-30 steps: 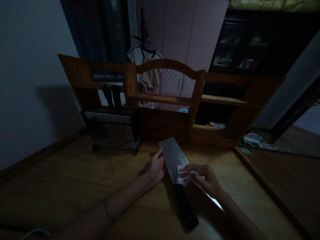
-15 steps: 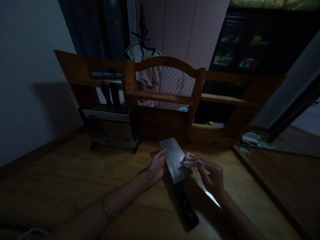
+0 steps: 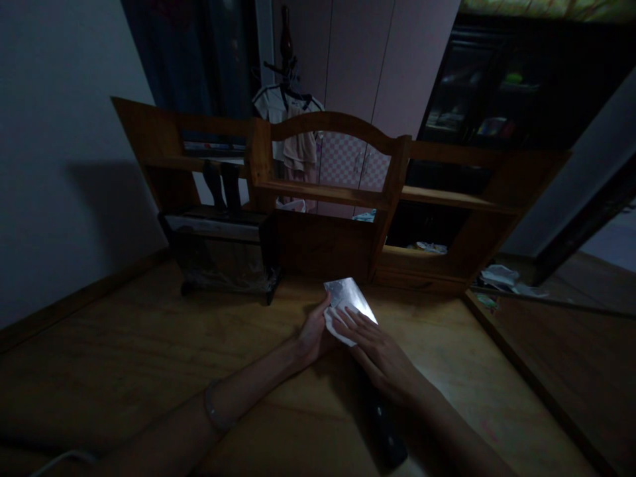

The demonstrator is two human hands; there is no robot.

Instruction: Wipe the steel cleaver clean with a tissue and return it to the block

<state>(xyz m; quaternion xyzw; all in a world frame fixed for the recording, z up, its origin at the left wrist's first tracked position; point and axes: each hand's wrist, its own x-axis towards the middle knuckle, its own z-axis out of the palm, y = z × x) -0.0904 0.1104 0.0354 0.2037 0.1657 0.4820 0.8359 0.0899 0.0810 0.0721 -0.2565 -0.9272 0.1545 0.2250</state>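
Note:
A cleaver (image 3: 356, 296) with a broad metal blade and a black riveted handle is tilted above the wooden tabletop, its handle toward me. My left hand (image 3: 312, 334) grips the blade by its left edge, thumb on the upper face and the other fingers underneath, mostly hidden. A folded white tissue (image 3: 338, 330) lies against the blade's face. My right hand (image 3: 380, 351) presses the tissue there with its fingers laid nearly flat, covering the lower blade and part of the handle.
At the left on the tabletop (image 3: 149, 371) stands a dark knife holder (image 3: 221, 265) with two black handles (image 3: 214, 189) rising from it. A wooden shelf unit (image 3: 328, 193) spans the back edge. Crumpled plastic (image 3: 499, 275) lies beyond the right edge. The room is dim.
My right hand has moved left and flattened, bringing the tissue from the blade's right side across its face. The blade has tilted slightly, with a bright reflection on it.

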